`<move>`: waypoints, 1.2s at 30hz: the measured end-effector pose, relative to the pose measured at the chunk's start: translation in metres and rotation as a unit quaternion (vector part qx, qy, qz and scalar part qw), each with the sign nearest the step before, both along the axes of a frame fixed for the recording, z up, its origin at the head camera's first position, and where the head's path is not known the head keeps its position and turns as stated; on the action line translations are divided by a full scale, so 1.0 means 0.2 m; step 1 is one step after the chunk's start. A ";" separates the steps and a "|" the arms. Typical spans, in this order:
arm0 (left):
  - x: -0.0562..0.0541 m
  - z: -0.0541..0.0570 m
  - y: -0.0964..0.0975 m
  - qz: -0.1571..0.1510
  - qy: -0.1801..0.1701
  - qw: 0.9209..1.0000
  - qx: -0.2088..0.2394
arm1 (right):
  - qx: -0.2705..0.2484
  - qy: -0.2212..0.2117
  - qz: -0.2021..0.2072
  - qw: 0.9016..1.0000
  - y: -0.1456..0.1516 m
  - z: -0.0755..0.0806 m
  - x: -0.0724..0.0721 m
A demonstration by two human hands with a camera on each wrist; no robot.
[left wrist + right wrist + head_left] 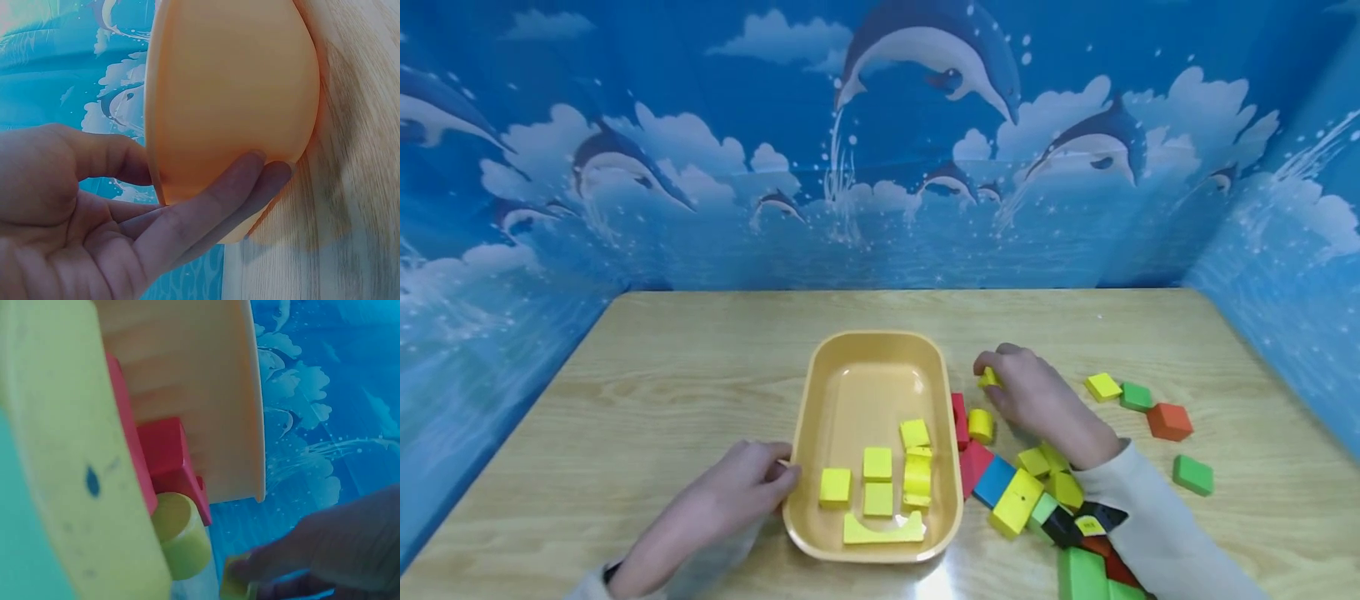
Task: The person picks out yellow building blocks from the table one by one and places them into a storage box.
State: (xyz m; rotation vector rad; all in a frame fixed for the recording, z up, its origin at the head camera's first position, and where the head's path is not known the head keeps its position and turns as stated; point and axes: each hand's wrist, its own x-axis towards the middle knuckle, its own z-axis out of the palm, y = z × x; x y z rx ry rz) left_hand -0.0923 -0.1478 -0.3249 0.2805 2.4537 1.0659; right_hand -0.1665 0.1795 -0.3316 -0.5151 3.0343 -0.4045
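A pale orange plastic tray (861,387) lies on the table with several yellow blocks inside, among them an arch-shaped one (883,530) near its front. My left hand (733,487) grips the tray's left side. In the left wrist view the thumb is at the rim and the fingers lie along the outer wall (231,81). Right of the tray, my right hand (1030,390) pinches a small yellow block (988,378) whose exact shape is mostly hidden by the fingers. Closest to that hand stands a yellow cylinder (981,426), beside a red block (165,450) against the tray.
Blue (994,481), yellow, green and red blocks lie piled right of the tray, partly under my right forearm. Farther right are a yellow block (1102,387), an orange-red block (1169,422) and green ones (1192,475). A blue dolphin-print curtain (880,242) surrounds the table.
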 end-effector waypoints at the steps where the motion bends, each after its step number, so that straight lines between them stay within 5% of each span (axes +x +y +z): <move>1: 0.00 0.00 -0.01 -0.008 0.004 1.000 0.007 | -0.010 0.018 0.006 1.000 -0.01 0.00 0.01; 10: 0.01 -0.02 -0.01 -0.032 0.022 0.999 0.020 | -0.092 0.118 0.090 0.985 -0.07 0.03 0.07; 17: 0.01 -0.01 -0.01 -0.019 0.010 1.000 0.010 | -0.120 0.155 0.153 0.969 -0.14 0.01 0.13; 24: 0.01 0.00 0.00 -0.010 0.004 1.000 0.004 | -0.109 0.126 0.209 0.964 -0.19 -0.02 0.14; 36: 0.00 -0.01 -0.02 -0.027 0.020 0.999 0.008 | -0.106 0.059 0.217 0.969 -0.24 -0.04 0.16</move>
